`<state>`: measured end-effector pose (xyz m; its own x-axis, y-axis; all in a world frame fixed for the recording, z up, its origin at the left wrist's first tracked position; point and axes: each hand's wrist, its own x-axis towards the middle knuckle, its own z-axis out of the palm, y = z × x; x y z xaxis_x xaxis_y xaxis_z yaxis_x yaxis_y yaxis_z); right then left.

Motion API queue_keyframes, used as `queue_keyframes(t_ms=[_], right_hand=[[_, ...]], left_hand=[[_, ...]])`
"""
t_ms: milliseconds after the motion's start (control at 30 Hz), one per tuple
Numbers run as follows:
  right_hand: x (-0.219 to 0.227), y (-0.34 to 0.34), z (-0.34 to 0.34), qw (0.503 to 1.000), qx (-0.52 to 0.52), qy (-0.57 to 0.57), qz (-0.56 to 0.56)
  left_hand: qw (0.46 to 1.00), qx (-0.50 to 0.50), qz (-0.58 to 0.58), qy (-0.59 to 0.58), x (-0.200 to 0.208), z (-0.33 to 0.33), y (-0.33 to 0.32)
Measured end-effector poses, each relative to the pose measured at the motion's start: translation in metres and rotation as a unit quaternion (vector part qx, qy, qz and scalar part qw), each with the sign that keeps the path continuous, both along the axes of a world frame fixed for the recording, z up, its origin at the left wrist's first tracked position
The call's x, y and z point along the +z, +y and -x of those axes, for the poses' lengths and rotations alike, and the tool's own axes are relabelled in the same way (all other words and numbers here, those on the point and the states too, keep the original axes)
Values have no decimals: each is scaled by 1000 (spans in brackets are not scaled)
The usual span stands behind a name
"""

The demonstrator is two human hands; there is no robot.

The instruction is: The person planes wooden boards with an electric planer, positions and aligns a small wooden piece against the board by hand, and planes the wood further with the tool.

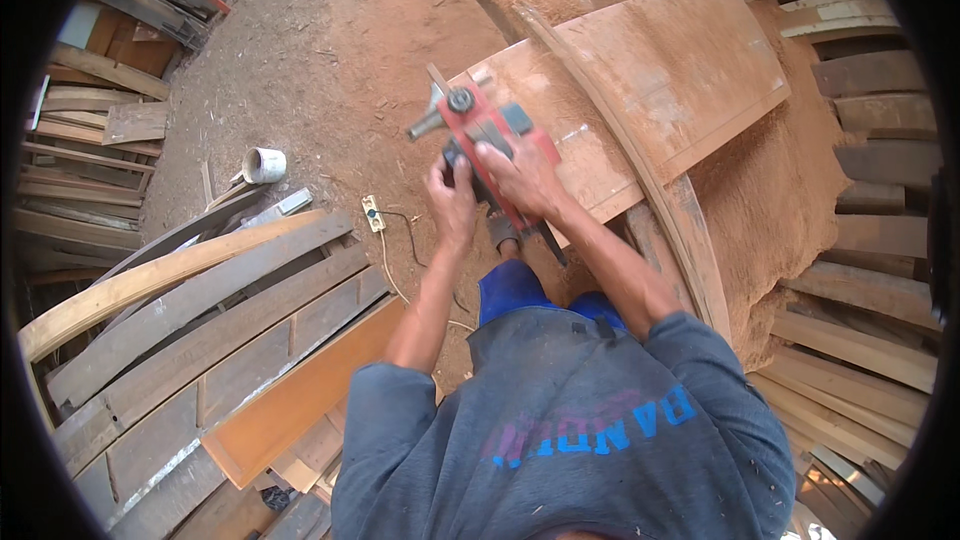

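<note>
A red electric hand planer (478,123) with a round dark knob sits at the left end of a broad wooden panel (690,60). My right hand (525,178) is wrapped over the planer's rear part. At the planer's left side, my left hand (455,202) closes its fingers on a black part of the body. The planer's sole is hidden, so contact with the panel cannot be made out. Across the panel runs a long, narrow strip of wood (625,135). Fine sawdust coats the panel's face.
A power strip (373,213) with a cable lies on the dusty ground left of my legs. Beyond it stands a white bucket (264,166). Stacked boards (215,295) fill the lower left, and more planks (880,230) line the right. Sawdust is heaped beside the panel.
</note>
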<state>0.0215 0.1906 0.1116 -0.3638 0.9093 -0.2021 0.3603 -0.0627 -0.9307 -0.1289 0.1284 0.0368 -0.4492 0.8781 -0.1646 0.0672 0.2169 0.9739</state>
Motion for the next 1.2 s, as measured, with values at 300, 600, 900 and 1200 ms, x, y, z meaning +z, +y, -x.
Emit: queue_keyframes(t_ms=[300, 600, 900, 1200], right_hand=[[11, -181, -119, 991, -6, 11, 129], [0, -99, -63, 998, -12, 39, 51], [80, -52, -46, 980, -60, 142, 122], [112, -57, -119, 966, -113, 221, 74]], left_hand=[[992, -88, 74, 50, -6, -103, -194], [999, -1, 20, 36, -18, -64, -105], [935, 163, -45, -311, -56, 27, -43], [975, -2, 65, -214, -104, -123, -60]])
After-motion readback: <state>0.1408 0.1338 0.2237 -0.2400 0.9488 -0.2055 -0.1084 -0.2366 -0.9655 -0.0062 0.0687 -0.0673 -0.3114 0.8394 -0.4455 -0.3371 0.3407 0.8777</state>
